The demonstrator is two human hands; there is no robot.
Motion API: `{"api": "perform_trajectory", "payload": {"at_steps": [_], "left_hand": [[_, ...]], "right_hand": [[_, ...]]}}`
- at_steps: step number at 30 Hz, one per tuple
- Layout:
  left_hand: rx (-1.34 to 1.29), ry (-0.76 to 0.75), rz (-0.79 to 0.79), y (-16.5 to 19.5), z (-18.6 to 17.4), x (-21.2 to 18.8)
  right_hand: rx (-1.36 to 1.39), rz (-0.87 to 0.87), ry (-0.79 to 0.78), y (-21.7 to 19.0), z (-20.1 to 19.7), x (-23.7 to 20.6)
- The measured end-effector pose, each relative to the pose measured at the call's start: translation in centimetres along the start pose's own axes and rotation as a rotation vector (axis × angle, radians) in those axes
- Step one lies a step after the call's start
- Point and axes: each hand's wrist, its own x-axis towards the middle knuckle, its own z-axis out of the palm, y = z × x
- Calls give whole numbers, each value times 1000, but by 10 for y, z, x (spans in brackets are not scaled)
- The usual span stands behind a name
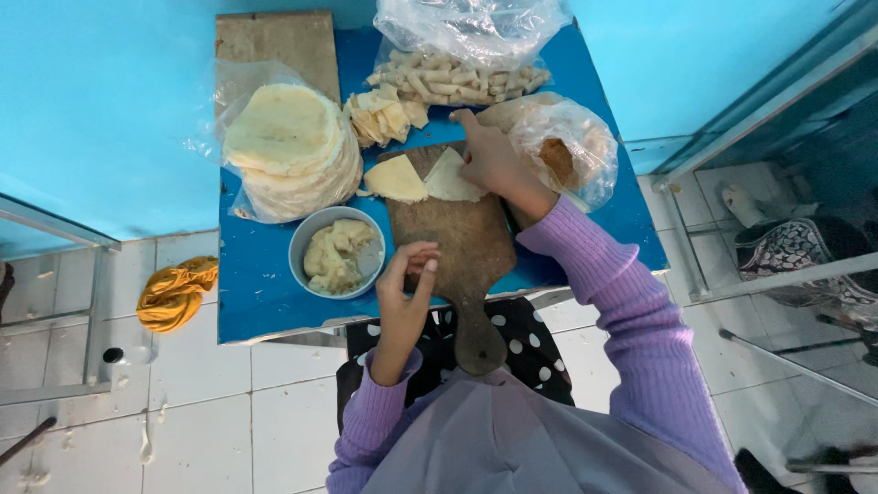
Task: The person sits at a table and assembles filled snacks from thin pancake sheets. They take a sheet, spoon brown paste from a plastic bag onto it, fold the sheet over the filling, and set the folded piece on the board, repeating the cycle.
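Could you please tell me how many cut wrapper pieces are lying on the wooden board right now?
2. One wrapper piece lies at the board's upper left; the other wrapper piece sits beside it, under the right hand. More may be hidden beneath.

1 head-worn camera looks straight down, from well above, onto a blue table (274,302) and white floor (274,421).
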Motion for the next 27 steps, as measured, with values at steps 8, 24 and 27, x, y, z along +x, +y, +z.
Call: {"api": "perform_trajectory", "payload": {"at_steps": [8, 24, 27], "left_hand": [[16, 41, -65, 1, -1, 0], [665, 80, 248, 23, 14, -3], [733, 54, 186, 23, 20, -1]], "right_hand": [[144, -63, -117, -56, -46, -26], [-92, -133, 374, -69, -42, -140], [-275, 35, 548, -60, -62, -160]]}}
